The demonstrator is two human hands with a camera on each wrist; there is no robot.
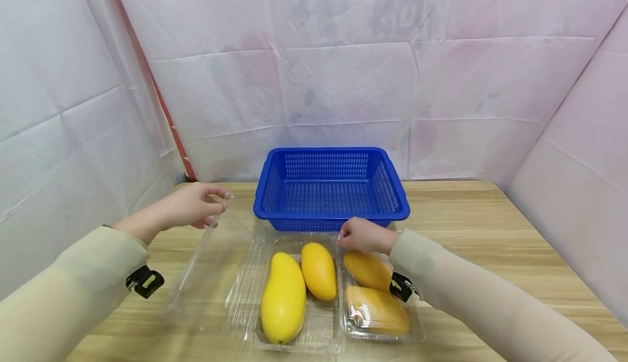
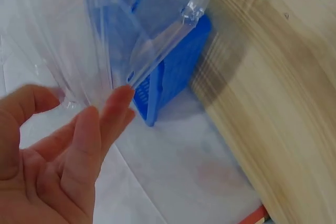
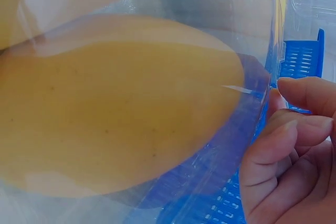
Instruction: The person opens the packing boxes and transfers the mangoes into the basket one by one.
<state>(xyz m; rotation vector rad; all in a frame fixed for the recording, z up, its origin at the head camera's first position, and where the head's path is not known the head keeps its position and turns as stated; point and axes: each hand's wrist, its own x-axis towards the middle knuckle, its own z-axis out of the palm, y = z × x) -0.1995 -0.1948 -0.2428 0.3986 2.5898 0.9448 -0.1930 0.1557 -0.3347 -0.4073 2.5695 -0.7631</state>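
My left hand [image 1: 196, 206] holds the edge of a raised clear plastic lid [image 2: 152, 19] between thumb and fingers. That lid swings out left from an open clear plastic box [image 1: 321, 329]. Inside the box lie a long yellow fruit [image 1: 283, 299], narrower at its far end, and a mango [image 1: 319, 271]. My right hand [image 1: 365, 235] pinches a clear plastic edge [image 3: 272, 72] at the far corner where two boxes meet; I cannot tell which box it belongs to. Under my right wrist is the closed plastic box [image 1: 414, 333], with two mangoes [image 1: 376, 310] showing through its lid.
A blue plastic basket [image 1: 331, 217] with slotted sides stands behind the boxes, close to the right hand. The wooden table [image 1: 471, 253] stretches out on both sides. White cloth walls [image 1: 343, 78] with faint prints rise at the back and sides.
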